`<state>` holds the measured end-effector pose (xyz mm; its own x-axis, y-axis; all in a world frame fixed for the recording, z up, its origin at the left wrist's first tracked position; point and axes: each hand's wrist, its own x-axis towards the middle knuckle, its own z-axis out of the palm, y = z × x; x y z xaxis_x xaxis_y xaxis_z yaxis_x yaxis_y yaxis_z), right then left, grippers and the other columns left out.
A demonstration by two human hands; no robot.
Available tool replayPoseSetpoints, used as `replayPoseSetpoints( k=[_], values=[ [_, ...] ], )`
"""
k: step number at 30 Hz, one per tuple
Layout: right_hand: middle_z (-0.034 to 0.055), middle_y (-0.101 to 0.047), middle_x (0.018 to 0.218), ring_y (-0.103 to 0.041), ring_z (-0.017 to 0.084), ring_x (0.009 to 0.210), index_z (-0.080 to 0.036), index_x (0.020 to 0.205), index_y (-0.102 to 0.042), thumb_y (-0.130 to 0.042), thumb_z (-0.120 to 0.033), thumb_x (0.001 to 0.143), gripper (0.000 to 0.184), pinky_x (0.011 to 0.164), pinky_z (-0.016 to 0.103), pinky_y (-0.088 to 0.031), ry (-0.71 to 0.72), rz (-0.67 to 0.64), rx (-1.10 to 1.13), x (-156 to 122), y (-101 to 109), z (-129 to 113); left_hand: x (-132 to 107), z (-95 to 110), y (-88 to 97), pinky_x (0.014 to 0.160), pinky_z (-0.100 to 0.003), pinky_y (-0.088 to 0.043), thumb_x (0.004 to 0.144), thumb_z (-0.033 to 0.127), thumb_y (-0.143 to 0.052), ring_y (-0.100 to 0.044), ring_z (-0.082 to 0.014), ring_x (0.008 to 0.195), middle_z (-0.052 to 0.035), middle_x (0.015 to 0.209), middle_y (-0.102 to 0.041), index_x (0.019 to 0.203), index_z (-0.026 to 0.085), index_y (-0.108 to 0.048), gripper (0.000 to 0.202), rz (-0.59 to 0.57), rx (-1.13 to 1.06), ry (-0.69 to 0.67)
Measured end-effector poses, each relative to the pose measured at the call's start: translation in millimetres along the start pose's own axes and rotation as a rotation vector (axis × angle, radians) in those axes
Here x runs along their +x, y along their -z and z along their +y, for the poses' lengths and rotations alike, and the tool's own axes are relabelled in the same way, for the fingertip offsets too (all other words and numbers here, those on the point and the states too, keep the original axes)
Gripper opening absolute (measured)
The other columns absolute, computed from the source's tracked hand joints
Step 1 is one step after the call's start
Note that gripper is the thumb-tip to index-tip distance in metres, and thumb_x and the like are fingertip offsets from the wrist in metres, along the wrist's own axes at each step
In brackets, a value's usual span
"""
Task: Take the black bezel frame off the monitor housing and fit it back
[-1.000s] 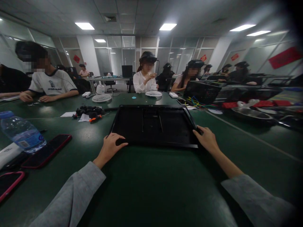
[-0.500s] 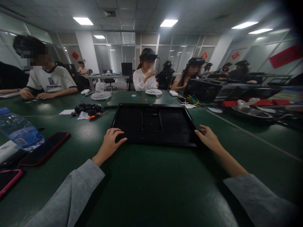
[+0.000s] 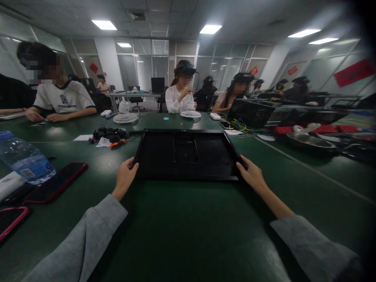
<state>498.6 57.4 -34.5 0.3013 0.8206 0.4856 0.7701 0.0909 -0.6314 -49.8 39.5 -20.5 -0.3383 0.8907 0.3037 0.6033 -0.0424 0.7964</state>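
A shallow black rectangular panel with a raised rim and a recess in its middle, looking like a monitor casing (image 3: 158, 160), is in front of me at the green table. My left hand (image 3: 125, 176) grips its left edge, thumb on the near corner and fingers around the outer side. At the opposite edge, my right hand (image 3: 252, 174) is closed on the rim the same way. The fingers' undersides are hidden.
On the left are a water bottle (image 3: 28, 160) and a dark phone (image 3: 57, 182). Beyond the casing lie black cables with orange-handled pliers (image 3: 117, 144) and white fans (image 3: 125, 118). A metal pan (image 3: 311, 141) stands right. Several people sit across the table.
My left hand has moved from lying over the casing's corner to gripping its left edge. The casing has shifted slightly left, with my right hand following.
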Motion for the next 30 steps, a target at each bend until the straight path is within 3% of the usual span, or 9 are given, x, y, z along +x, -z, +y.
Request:
replayPoseSetpoints(
  k=[3, 6, 12, 18, 25, 30],
  values=[
    [0.0132, -0.065, 0.135, -0.062, 0.032, 0.125, -0.016, 0.140, -0.059, -0.054, -0.040, 0.086, 0.059, 0.110, 0.052, -0.046, 0.033, -0.024, 0.019, 1.1, -3.2, 0.6, -0.2, 1.9, 8.8, 0.085, -0.041, -0.056, 0.091, 0.047, -0.059, -0.070, -0.0259, 0.092, -0.0137, 0.113, -0.072, 0.127, 0.015, -0.068, 0.050, -0.009, 0.122, -0.003],
    [0.0115, -0.063, 0.139, -0.058, 0.030, 0.130, -0.017, 0.143, -0.057, -0.051, -0.037, 0.087, 0.059, 0.114, 0.050, -0.042, 0.051, -0.039, 0.042, 0.9, -6.4, 1.1, 1.4, 1.8, 12.8, 0.087, -0.042, -0.054, 0.093, 0.055, -0.053, -0.069, -0.0276, 0.093, -0.0147, 0.110, -0.072, 0.124, 0.012, -0.070, 0.055, -0.024, 0.219, -0.045],
    [0.0126, -0.064, 0.136, -0.059, 0.032, 0.128, -0.017, 0.144, -0.055, -0.047, -0.033, 0.088, 0.059, 0.113, 0.052, -0.043, 0.018, -0.039, -0.002, -3.1, -9.4, -8.2, 2.6, 1.4, 6.6, 0.096, -0.046, -0.050, 0.095, 0.049, -0.051, -0.066, -0.0326, 0.107, -0.0167, 0.122, -0.069, 0.125, 0.013, -0.067, 0.050, 0.006, 0.356, -0.127],
    [0.0097, -0.064, 0.136, -0.056, 0.030, 0.131, -0.020, 0.139, -0.058, -0.048, -0.029, 0.086, 0.056, 0.114, 0.052, -0.042, 0.007, -0.044, 0.043, -3.4, -5.5, -22.1, 1.7, 1.9, 6.1, 0.094, -0.042, -0.052, 0.094, 0.052, -0.055, -0.069, -0.0283, 0.100, -0.0128, 0.112, -0.073, 0.120, 0.016, -0.069, 0.046, -0.017, 0.149, -0.049],
    [0.0118, -0.070, 0.122, -0.062, 0.030, 0.123, -0.020, 0.129, -0.060, -0.053, -0.025, 0.080, 0.050, 0.110, 0.054, -0.045, -0.037, -0.023, 0.128, -23.3, -1.4, -37.8, 3.6, -12.2, 8.3, 0.101, -0.043, -0.048, 0.091, 0.047, -0.059, -0.064, -0.0266, 0.107, -0.0166, 0.127, -0.063, 0.126, 0.012, -0.061, 0.050, 0.240, 0.040, 0.023],
    [0.0079, -0.072, 0.097, -0.072, 0.027, 0.087, -0.025, 0.135, -0.050, -0.064, -0.033, 0.078, 0.059, 0.080, 0.046, -0.062, -0.289, -0.137, 0.417, -60.3, -7.7, -59.0, 5.9, -14.5, 6.8, 0.111, -0.047, -0.037, 0.089, 0.038, -0.063, -0.053, -0.0284, 0.124, -0.0161, 0.129, -0.055, 0.125, 0.015, -0.058, 0.043, 0.346, 0.049, 0.078]
  ],
)
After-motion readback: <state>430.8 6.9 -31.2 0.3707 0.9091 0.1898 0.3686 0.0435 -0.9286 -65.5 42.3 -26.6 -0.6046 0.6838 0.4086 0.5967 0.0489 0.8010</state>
